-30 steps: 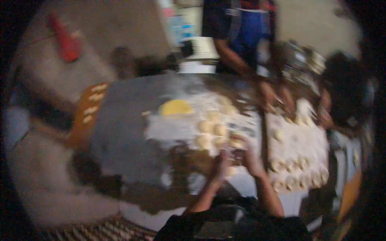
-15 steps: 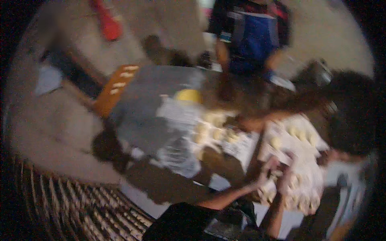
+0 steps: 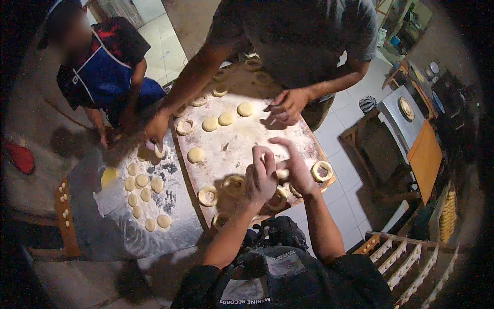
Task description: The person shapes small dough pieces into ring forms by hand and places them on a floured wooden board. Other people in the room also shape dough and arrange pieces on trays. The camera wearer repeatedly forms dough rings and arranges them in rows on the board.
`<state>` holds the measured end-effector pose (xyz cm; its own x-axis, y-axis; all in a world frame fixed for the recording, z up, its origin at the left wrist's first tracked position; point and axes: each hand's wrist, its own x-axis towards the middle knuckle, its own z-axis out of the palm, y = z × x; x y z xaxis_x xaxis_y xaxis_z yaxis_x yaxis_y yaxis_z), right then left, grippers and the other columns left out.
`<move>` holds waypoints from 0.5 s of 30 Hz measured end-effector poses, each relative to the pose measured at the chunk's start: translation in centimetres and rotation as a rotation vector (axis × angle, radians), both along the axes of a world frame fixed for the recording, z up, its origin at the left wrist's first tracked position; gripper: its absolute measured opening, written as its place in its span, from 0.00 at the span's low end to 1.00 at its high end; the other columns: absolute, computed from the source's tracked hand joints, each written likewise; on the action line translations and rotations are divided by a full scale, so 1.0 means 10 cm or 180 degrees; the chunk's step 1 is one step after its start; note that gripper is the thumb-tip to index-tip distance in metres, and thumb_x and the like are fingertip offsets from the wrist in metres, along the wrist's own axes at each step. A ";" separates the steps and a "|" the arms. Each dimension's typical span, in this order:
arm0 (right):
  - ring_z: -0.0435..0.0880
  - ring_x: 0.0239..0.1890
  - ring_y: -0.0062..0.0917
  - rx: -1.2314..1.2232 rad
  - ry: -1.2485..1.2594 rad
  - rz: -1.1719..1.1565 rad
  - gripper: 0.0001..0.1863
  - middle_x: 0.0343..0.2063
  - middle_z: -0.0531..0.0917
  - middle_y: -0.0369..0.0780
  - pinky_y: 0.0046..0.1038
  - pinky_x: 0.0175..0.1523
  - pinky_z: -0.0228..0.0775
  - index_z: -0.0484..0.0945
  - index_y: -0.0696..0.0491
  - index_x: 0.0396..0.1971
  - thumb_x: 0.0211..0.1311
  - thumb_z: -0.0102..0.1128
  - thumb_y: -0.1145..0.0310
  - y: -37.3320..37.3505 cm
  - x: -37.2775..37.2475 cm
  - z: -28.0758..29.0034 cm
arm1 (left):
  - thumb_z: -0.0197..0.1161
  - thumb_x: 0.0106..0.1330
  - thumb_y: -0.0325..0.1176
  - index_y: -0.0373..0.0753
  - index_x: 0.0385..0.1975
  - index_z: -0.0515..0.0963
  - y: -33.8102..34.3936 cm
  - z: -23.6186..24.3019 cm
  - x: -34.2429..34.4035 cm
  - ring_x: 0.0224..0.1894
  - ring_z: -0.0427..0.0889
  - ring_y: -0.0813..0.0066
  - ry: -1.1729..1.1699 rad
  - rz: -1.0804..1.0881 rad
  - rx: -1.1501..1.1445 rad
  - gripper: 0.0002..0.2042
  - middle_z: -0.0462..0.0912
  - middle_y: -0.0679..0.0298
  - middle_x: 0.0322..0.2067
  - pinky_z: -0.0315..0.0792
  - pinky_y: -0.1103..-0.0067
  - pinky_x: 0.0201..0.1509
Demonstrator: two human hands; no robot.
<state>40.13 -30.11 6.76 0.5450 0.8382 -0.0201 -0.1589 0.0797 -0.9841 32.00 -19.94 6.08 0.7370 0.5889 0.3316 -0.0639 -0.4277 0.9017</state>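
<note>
My left hand (image 3: 261, 177) and my right hand (image 3: 298, 170) are raised close together over the near part of a floured wooden board (image 3: 242, 149). A small pale piece of dough (image 3: 282, 174) shows between them, partly hidden by the fingers. My left fingers are bent and closed beside it. My right hand curls round the dough, with one finger stretched toward the left hand. Dough rings lie around my hands, one ring (image 3: 322, 171) at the board's right edge and another ring (image 3: 208, 195) at the left. Flat dough rounds (image 3: 226, 118) sit farther off.
Across the board a co-worker's hand (image 3: 289, 105) rests; that person's other hand (image 3: 157, 131) holds dough over the floured metal table (image 3: 180, 226), which bears several dough rounds. Another person in a blue apron (image 3: 103, 67) stands far left. A slatted rack (image 3: 401, 262) holds dough pieces at lower right.
My view has swung to the right, and the board now lies in the middle. The picture is sharper. My hands stay close together over the board.
</note>
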 end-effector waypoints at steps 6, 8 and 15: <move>0.79 0.34 0.41 -0.1704 -0.0916 -0.0971 0.40 0.31 0.77 0.51 0.38 0.39 0.69 0.55 0.55 0.59 0.57 0.50 0.41 -0.08 0.43 -0.19 | 0.37 0.70 0.51 0.34 0.62 0.49 0.03 0.13 0.60 0.56 0.61 0.26 0.1942 -0.0009 -0.0210 0.29 0.59 0.27 0.54 0.54 0.52 0.61; 0.80 0.39 0.49 -0.2433 -0.1849 -0.1091 0.43 0.35 0.79 0.57 0.43 0.45 0.69 0.53 0.59 0.60 0.53 0.58 0.45 -0.13 0.57 -0.30 | 0.38 0.68 0.55 0.36 0.63 0.48 0.17 -0.07 0.67 0.62 0.55 0.35 0.2620 0.0327 0.0368 0.33 0.54 0.31 0.59 0.50 0.51 0.63; 0.76 0.46 0.50 -0.3355 -0.3076 -0.0557 0.46 0.42 0.75 0.57 0.51 0.49 0.64 0.51 0.45 0.63 0.44 0.65 0.53 -0.12 0.40 -0.47 | 0.65 0.51 0.49 0.40 0.64 0.49 0.10 -0.06 0.34 0.59 0.61 0.45 0.3208 -0.0593 0.1546 0.43 0.60 0.41 0.56 0.54 0.55 0.62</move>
<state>44.17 -31.29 2.01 0.7953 0.5881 -0.1469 0.5274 -0.7908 -0.3106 35.42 -18.90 5.45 0.8602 0.4129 -0.2992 0.4981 -0.8061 0.3195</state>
